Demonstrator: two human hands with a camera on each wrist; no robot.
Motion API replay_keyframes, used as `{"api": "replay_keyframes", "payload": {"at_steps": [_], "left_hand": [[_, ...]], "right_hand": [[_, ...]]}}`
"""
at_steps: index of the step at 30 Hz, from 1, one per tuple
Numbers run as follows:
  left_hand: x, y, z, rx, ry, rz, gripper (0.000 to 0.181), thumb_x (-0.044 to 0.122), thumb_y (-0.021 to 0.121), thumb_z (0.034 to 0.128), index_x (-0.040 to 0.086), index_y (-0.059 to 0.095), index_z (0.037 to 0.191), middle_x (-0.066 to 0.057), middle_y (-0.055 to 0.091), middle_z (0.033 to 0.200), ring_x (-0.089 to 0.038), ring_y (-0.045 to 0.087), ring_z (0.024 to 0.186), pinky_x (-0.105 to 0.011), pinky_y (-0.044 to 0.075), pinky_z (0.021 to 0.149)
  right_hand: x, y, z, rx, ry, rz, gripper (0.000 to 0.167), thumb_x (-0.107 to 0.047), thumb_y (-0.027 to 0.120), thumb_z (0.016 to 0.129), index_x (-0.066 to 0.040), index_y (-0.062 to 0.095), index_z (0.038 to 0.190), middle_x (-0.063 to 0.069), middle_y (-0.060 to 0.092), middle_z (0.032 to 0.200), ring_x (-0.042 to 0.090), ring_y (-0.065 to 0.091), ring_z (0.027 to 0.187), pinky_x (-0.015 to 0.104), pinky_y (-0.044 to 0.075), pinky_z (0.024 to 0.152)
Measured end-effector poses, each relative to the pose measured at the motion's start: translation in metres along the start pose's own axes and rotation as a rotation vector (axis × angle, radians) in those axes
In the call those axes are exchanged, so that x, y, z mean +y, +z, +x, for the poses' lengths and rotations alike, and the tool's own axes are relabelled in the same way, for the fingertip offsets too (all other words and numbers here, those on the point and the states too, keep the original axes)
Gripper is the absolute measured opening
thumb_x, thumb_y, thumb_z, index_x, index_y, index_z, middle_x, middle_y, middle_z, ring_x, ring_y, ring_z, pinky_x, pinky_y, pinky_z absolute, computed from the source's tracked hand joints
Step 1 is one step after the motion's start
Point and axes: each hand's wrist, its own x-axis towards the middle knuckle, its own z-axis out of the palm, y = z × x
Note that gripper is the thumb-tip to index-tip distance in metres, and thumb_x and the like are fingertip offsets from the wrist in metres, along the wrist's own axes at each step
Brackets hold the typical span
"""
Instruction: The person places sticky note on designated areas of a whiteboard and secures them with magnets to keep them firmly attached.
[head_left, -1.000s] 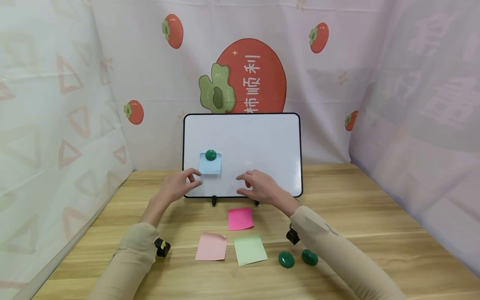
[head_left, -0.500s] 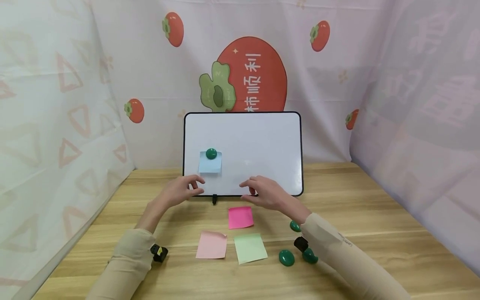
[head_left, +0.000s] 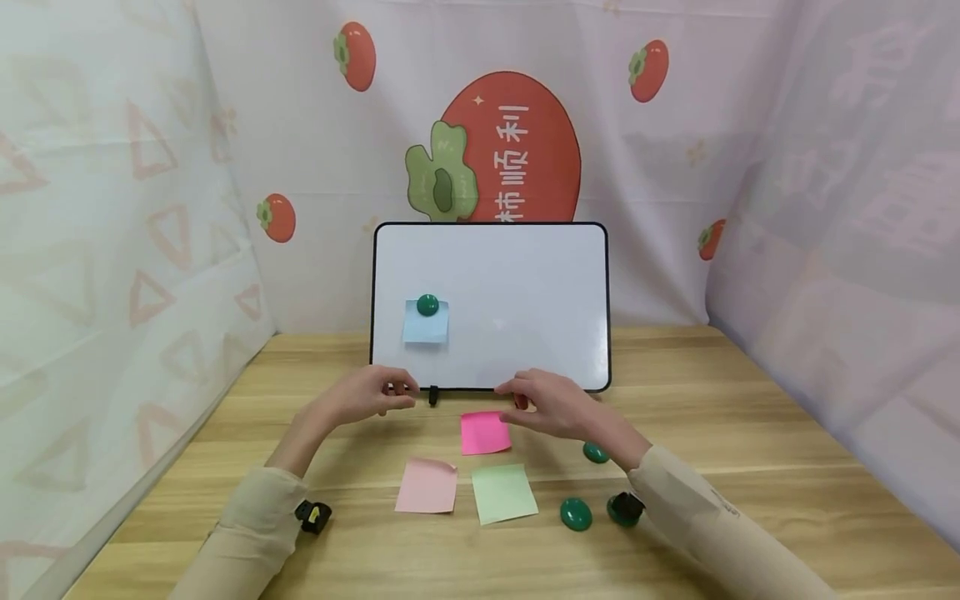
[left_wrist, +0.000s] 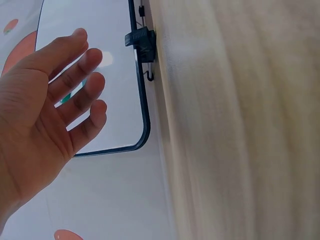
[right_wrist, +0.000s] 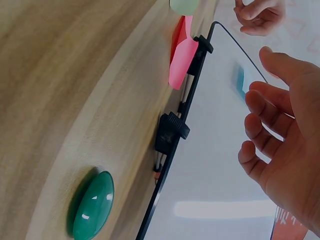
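My left hand (head_left: 367, 393) hovers before the lower left of the whiteboard (head_left: 540, 308), fingers loosely bent and holding nothing. Across from it, my right hand (head_left: 551, 404) hangs before the board's lower right part, likewise holding nothing, with its fingertips near the bright pink sticky note (head_left: 485, 435). On the board, a light blue sticky note (head_left: 426, 327) sits under a round green magnet (head_left: 427, 305). Nearer to me on the table lie a pale pink sticky note (head_left: 426, 487) and a light green sticky note (head_left: 504, 494). In both wrist views the palms show bare.
Three green magnets lie at the right: one magnet (head_left: 576, 514) in front, another magnet (head_left: 621, 512) partly behind the right wrist camera (head_left: 628, 505), and a third magnet (head_left: 596, 452) by the forearm. Black stand clips (right_wrist: 170, 133) hold the board's lower edge on the wooden table (head_left: 750, 500).
Both hands have come down and back from the whiteboard toward the table. The right hand has also shifted right. The notes and magnets stay in place; the head view has turned slightly.
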Motion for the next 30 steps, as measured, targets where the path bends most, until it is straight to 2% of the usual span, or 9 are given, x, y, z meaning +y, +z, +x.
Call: {"api": "replay_keyframes", "payload": {"at_steps": [2,7,12,17,25,30], "left_hand": [[0.001,0.002,-0.002,-0.019,0.005,-0.005,0.025,0.028,0.069,0.0940,0.011,0.070,0.112,-0.003,0.070,0.092,-0.026,0.065,0.080,-0.030,0.053,0.065],[0.002,0.008,-0.006,-0.075,-0.004,0.014,0.030,0.032,0.069,0.0937,0.011,0.070,0.115,0.001,0.068,0.090,-0.018,0.063,0.074,-0.028,0.052,0.064],[0.006,0.011,-0.008,-0.125,0.008,0.009,0.026,0.030,0.070,0.0933,0.012,0.071,0.112,0.004,0.066,0.091,-0.013,0.060,0.077,-0.028,0.052,0.067],[0.009,0.014,-0.008,-0.172,0.040,0.012,0.021,0.028,0.070,0.0926,0.013,0.071,0.107,0.005,0.066,0.089,-0.012,0.060,0.075,-0.028,0.051,0.066],[0.005,0.018,-0.008,-0.208,0.026,0.024,0.025,0.032,0.074,0.0888,0.016,0.072,0.107,0.007,0.066,0.096,-0.013,0.058,0.085,-0.028,0.049,0.071],[0.005,0.017,-0.009,-0.260,0.021,0.021,0.024,0.030,0.077,0.0869,0.015,0.071,0.106,0.007,0.065,0.093,-0.015,0.058,0.086,-0.028,0.047,0.073]], "right_hand": [[0.000,0.000,-0.005,-0.019,0.012,0.001,0.040,-0.038,0.070,0.092,-0.015,0.069,0.124,-0.010,0.055,0.082,0.020,0.057,0.080,0.021,0.042,0.065],[0.000,-0.001,-0.016,-0.039,0.019,-0.011,0.042,-0.040,0.070,0.092,-0.014,0.068,0.126,-0.009,0.054,0.080,0.014,0.053,0.076,0.021,0.042,0.063],[0.000,-0.001,-0.024,-0.058,0.009,-0.018,0.044,-0.041,0.068,0.093,-0.014,0.067,0.127,-0.009,0.054,0.080,0.010,0.050,0.075,0.021,0.041,0.061],[0.000,0.001,-0.030,-0.067,0.012,-0.028,0.045,-0.044,0.067,0.093,-0.017,0.066,0.129,-0.010,0.054,0.081,0.008,0.049,0.075,0.020,0.040,0.061],[0.000,0.006,-0.037,-0.057,-0.023,-0.040,0.043,-0.041,0.068,0.093,-0.017,0.066,0.129,-0.012,0.054,0.081,0.004,0.047,0.073,0.019,0.041,0.063],[0.003,0.006,-0.037,-0.039,-0.061,-0.037,0.042,-0.038,0.069,0.093,-0.014,0.067,0.127,-0.012,0.053,0.079,0.003,0.046,0.072,0.019,0.040,0.062]]}}
